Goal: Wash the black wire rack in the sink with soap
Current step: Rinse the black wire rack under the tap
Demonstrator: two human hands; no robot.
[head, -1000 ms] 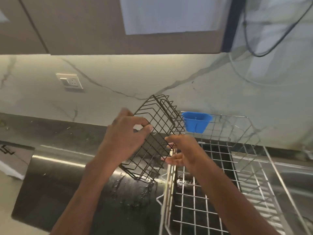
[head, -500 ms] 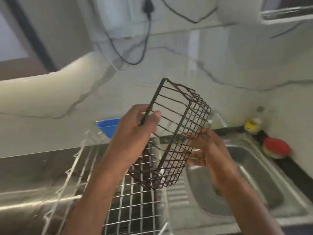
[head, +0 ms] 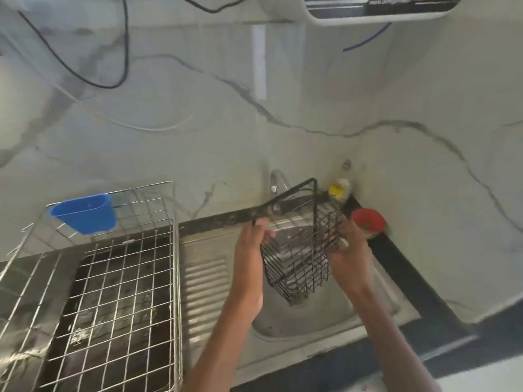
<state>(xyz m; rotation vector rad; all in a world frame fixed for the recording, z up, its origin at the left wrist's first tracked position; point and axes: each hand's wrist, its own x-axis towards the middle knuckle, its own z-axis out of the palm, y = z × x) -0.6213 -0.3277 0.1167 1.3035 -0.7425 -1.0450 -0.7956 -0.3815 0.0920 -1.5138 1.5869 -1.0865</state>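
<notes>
- We face a marble-veined wall (head: pixel 283 114) at a kitchen corner, where a steel sink (head: pixel 285 321) is let into a dark counter (head: pixel 410 267), its ribbed drainboard on the left.
- We hold the black wire rack (head: pixel 300 250) tilted over the basin, under the tap (head: pixel 276 179), probably so water can run through the mesh.
- Our left hand (head: pixel 250 250) grips the rack's top rim, fingers curled round the wire, and carries the weight.
- Our right hand (head: pixel 349 244) steadies the far side; its fingers look wrapped on the mesh, though blur hides the detail.
- A yellow-labelled bottle (head: pixel 339 188), possibly soap, and a red tub (head: pixel 368 222) stand in the corner, within reach.
- A silver dish rack (head: pixel 119 278) with a blue cup (head: pixel 83 212) stands on the counter to the left.
- We see no water or suds, so washing seems not begun.
</notes>
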